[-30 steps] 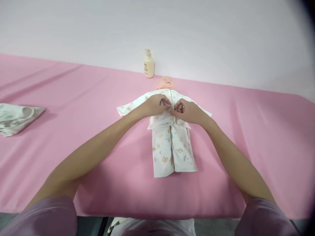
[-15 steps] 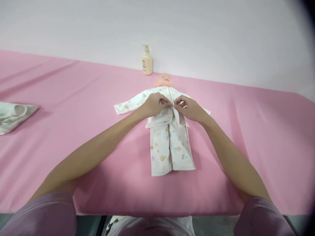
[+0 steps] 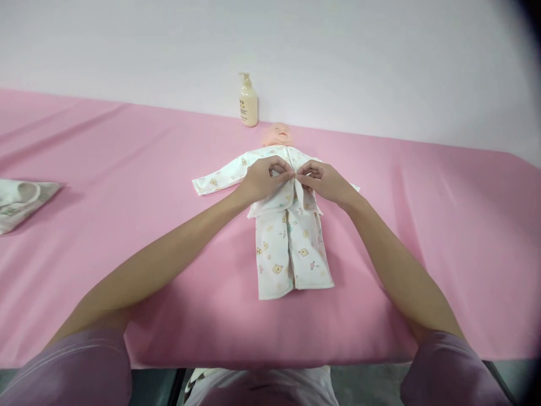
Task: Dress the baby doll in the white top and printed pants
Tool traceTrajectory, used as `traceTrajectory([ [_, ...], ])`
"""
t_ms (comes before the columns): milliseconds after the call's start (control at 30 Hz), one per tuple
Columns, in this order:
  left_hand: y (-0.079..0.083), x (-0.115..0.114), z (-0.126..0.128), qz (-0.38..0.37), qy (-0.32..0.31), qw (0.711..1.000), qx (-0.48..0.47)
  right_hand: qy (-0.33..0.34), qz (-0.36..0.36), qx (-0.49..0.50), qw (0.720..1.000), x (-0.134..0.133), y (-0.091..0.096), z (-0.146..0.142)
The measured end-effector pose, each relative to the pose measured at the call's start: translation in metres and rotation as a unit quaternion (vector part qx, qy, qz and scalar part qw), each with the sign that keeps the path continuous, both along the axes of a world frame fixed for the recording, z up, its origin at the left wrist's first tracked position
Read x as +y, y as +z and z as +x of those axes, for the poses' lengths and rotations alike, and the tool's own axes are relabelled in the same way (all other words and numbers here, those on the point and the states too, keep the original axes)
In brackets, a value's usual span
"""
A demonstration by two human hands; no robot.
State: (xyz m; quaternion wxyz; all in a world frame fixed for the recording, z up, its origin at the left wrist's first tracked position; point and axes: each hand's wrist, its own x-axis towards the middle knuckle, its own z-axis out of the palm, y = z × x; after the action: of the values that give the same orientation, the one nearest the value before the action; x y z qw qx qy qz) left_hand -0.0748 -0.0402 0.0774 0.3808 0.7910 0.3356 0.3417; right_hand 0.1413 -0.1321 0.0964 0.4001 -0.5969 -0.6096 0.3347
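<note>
Fingers [image 3: 284,177] of our left hand [image 3: 265,178] and right hand [image 3: 324,180] pinch the front of the jacket [image 3: 278,203] on the doll [image 3: 279,134], midway along the desk [image 3: 367,321]. We judge the step as joining its edges, calling for a fine, steady grip; we have room either side, with the bottle [image 3: 249,107] near the back edge.

The left grip [image 3: 264,177] and right grip [image 3: 323,180] face each other, fingertips just beside one another. Each pinches with thumb and forefinger, the other fingers curled above the thumb. The left forearm [image 3: 173,251] and right forearm [image 3: 391,262] slope back and outward from their grips, elbows wide apart.
</note>
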Motion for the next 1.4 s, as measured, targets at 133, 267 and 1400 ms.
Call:
traceTrajectory([
  [133, -0.001, 0.003, -0.002, -0.025, 0.007, 1.0, -0.007, -0.003, -0.011, 0.038, 0.999, 0.002, -0.003, 0.002],
  [267, 0.001, 0.006, -0.005, -0.049, 0.005, 0.999, 0.001, 0.016, -0.004, 0.056, 0.998, 0.002, -0.004, 0.006],
  [1400, 0.005, 0.011, -0.011, -0.13, 0.006, 0.991, 0.005, -0.016, 0.118, 0.052, 0.992, 0.013, -0.029, 0.008],
])
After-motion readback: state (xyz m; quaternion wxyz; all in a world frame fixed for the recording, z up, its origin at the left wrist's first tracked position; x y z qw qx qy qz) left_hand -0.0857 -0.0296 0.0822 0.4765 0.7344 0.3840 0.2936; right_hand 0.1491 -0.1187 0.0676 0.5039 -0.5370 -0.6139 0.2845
